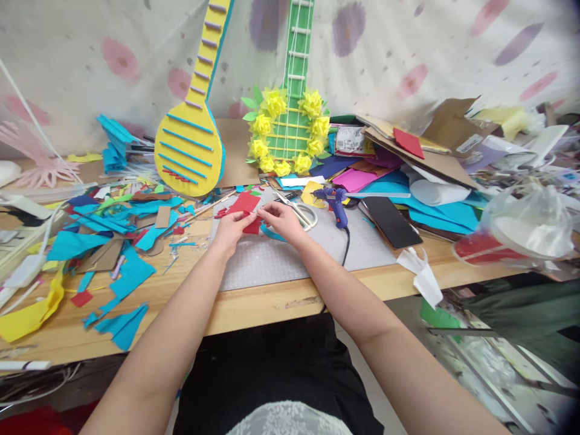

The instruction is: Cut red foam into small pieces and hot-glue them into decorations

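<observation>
My left hand (233, 229) and my right hand (281, 221) meet fingertip to fingertip over a grey cutting mat (272, 266). Both are closed in a pinch on a small piece of red paper (252, 227); the fingers hide much of it. Just beyond them lies a larger red sheet (244, 203). Beside my right hand are scissors with pale handles (308, 216), partly covered by it, and a blue strip (272, 234) under it. A blue-purple glue gun (336, 205) rests on the mat to the right, its cord running toward the table edge.
A yellow paper guitar (190, 145) and a green one (290, 130) ringed with yellow flowers lean at the back. Blue scraps (133, 269) litter the left. On the right are a black phone (390, 222), piled cardboard (421, 154) and a bagged red-and-white tub (493, 241).
</observation>
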Demonstrator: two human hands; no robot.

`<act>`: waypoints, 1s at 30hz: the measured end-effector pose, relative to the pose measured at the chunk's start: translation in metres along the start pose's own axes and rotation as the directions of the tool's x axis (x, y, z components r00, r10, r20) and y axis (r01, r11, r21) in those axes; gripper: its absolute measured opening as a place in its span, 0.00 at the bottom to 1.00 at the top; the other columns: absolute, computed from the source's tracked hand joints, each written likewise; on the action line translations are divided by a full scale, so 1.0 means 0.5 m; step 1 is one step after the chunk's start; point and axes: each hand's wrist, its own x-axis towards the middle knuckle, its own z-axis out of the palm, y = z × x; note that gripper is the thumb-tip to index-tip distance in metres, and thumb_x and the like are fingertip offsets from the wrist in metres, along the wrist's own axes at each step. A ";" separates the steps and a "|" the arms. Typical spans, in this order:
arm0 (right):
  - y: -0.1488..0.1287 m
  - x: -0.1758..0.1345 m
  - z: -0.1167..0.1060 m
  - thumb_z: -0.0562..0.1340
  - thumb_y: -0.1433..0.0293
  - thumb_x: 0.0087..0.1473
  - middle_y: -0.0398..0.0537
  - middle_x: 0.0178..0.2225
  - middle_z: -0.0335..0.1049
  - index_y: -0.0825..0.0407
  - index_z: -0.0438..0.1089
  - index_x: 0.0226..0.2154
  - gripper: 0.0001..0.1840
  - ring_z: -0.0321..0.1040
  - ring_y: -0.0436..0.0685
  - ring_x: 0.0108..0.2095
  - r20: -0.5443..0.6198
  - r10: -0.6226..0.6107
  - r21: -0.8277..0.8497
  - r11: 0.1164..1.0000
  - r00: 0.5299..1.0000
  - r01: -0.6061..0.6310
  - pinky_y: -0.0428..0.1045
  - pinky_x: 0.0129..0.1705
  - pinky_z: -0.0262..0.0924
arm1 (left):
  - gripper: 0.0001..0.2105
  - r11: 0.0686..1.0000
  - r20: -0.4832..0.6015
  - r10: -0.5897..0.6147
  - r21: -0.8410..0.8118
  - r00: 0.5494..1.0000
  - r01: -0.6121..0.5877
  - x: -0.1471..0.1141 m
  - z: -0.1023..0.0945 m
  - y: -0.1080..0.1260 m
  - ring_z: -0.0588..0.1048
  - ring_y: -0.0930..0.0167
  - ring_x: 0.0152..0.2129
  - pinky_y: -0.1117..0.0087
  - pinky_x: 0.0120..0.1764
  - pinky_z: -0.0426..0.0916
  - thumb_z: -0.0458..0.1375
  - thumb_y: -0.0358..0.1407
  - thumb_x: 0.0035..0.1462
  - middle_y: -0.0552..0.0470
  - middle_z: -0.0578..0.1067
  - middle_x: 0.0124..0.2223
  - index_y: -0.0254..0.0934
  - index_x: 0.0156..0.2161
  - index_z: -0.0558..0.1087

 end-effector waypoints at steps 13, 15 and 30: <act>0.007 -0.002 -0.004 0.60 0.62 0.47 0.43 0.25 0.70 0.53 0.68 0.26 0.11 0.65 0.49 0.26 -0.066 -0.111 -0.202 0.975 0.992 0.096 0.46 0.32 0.59 | 0.18 0.998 0.010 -0.059 0.010 0.998 0.059 -0.005 0.003 0.006 0.72 0.73 0.21 0.70 0.27 0.70 0.69 0.41 0.30 0.49 0.76 0.27 0.32 0.29 0.76; 0.001 -0.005 -0.004 0.60 0.63 0.48 0.43 0.25 0.70 0.53 0.68 0.26 0.10 0.65 0.49 0.27 -0.059 -0.140 -0.238 0.964 0.988 0.122 0.46 0.32 0.59 | 0.18 0.998 -0.001 -0.060 0.003 0.998 0.060 -0.004 0.003 0.006 0.72 0.73 0.21 0.70 0.27 0.70 0.69 0.42 0.31 0.49 0.76 0.26 0.32 0.28 0.76; 0.019 0.006 0.000 0.63 0.66 0.44 0.45 0.31 0.71 0.52 0.66 0.31 0.10 0.69 0.51 0.32 -0.050 -0.071 -0.049 0.996 0.996 0.068 0.48 0.38 0.64 | 0.17 0.992 -0.106 0.099 0.092 0.989 -0.090 0.008 -0.001 -0.009 0.72 0.73 0.24 0.72 0.33 0.66 0.69 0.41 0.30 0.50 0.77 0.27 0.32 0.28 0.77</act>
